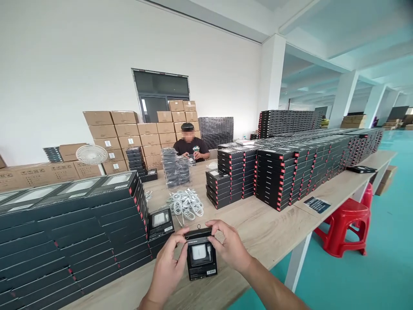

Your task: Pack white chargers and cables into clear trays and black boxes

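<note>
Upright in front of me is a small black charger box [201, 272] with a clear window, a white charger and a cable plug showing inside. My left hand [171, 262] pinches its upper left corner between thumb and fingers. At the upper right corner, my right hand [230, 245] grips the box the same way. A small loop sticks up above the box's top edge. Just beyond lies a heap of coiled white cables [187, 204]. To the left, another windowed charger box [160, 224] lies face up beside a tall stack.
Stacked black boxes [74, 241] fill the table's left side. More stacks [277, 181] run along the right. Behind the cables stand piles of clear-wrapped packs [174, 168]. A co-worker [190, 146] sits across the wooden table [258, 237]. A red stool [346, 224] stands right.
</note>
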Tool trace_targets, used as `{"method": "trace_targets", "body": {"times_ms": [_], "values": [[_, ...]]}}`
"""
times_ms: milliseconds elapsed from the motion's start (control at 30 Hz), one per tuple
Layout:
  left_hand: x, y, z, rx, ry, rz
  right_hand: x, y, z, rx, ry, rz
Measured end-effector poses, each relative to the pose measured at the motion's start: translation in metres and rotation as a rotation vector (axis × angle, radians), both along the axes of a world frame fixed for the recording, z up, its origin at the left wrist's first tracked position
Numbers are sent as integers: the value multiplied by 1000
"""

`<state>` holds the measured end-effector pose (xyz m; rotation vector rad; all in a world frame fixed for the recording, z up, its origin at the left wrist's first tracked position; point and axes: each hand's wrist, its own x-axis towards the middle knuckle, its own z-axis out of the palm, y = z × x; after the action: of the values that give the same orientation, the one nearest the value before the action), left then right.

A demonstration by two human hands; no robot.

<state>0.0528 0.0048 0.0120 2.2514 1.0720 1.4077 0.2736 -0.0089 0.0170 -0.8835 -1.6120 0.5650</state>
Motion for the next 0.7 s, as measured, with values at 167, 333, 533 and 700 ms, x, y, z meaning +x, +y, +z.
{"method": "trace_targets", "body": {"times_ms": [167, 333, 533, 700], "values": [[-4, -6, 12, -36, 27, -43, 2, -3, 10, -57, -1, 71], [-4, -4, 31, -37, 145, -36, 4, 4, 25, -115, -33, 145], [-5, -2, 30, -21, 151, -53, 10, 4, 24, -159, -20, 201], [-7, -4, 25, -180, 49, -122, 13, -1, 23, -230, 29, 251]]}}
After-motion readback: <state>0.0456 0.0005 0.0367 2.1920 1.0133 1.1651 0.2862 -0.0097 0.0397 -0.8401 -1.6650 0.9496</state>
